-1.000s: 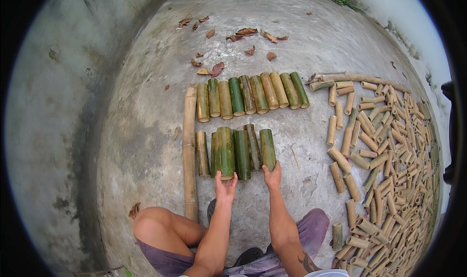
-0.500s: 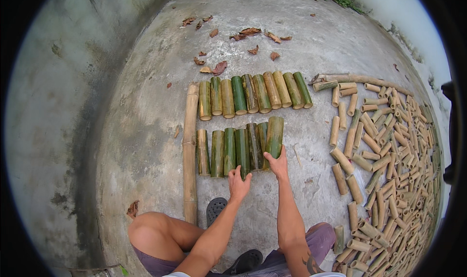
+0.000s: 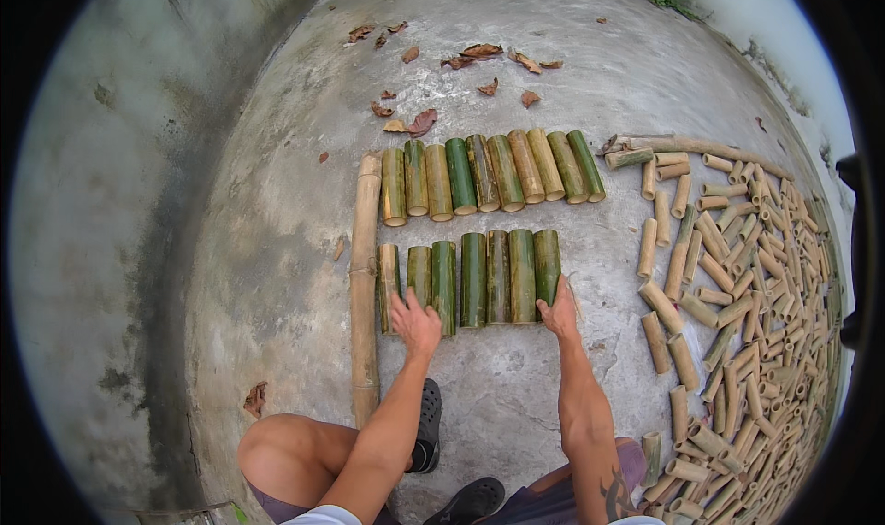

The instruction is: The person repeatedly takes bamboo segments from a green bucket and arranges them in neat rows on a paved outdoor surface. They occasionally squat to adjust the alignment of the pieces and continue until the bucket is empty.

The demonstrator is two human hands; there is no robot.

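Note:
A near row of several green-brown bamboo tubes point(image 3: 473, 279) lies side by side on the concrete, their long sides pointing away from me. My right hand point(image 3: 560, 311) grips the lower end of the dark green bamboo tube point(image 3: 548, 262) at the row's right end, thumb on its left side. At the left end, my left hand point(image 3: 418, 326) reaches over the lower end of the second tube point(image 3: 418, 269), fingers apart and partly hiding it. The first, narrower-looking tube point(image 3: 388, 271) lies just left of those fingers.
Beyond lies a second row of bamboo tubes point(image 3: 507, 179). A long bamboo pole point(image 3: 364, 239) borders both rows on the left. Many short, thin bamboo pieces point(image 3: 728, 341) spread on the right, below another pole point(image 3: 701, 144). Dry leaves point(image 3: 479, 53) lie farther off; a wall point(image 3: 120, 202) rises left.
The tube in my right hand has come down into line at the row's right end. My left hand has moved left from the middle tubes, and the near row's tubes lie more spread out.

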